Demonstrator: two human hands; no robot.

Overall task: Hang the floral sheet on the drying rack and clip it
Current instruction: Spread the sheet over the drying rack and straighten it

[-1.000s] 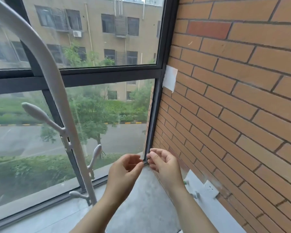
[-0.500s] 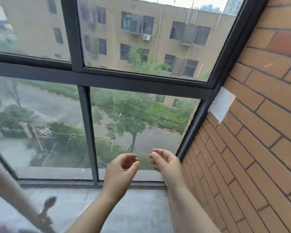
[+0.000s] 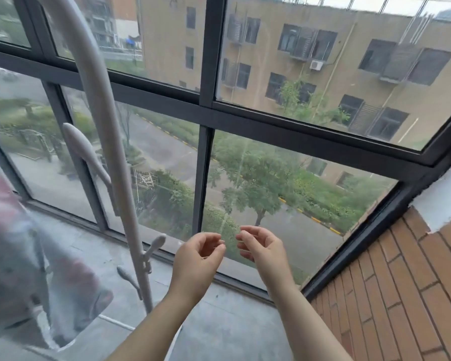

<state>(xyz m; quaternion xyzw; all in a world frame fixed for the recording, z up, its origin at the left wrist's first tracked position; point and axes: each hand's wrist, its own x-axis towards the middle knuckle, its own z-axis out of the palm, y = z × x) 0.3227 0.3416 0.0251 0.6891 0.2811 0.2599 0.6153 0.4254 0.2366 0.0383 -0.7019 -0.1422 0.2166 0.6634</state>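
Note:
The white drying rack (image 3: 102, 131) rises as a curved pole at left, with short pegs (image 3: 155, 245) sticking out of it. A blurred pale sheet with red patches (image 3: 13, 256) hangs at the far left edge, behind and left of the pole. My left hand (image 3: 197, 259) and my right hand (image 3: 262, 250) are raised side by side before the window, right of the rack and apart from it. Both hands have loosely curled fingers, fingertips facing each other across a small gap. I see nothing in either hand. No clip is in view.
A dark-framed window (image 3: 206, 108) fills the view ahead, with a street and buildings outside. A brick wall (image 3: 401, 282) with a white patch (image 3: 445, 199) closes the right side. Grey concrete floor (image 3: 219, 329) lies below the hands.
The view has swung left, so the rack pole and the sheet now show at left. My hands have drifted slightly apart and stay without anything in them.

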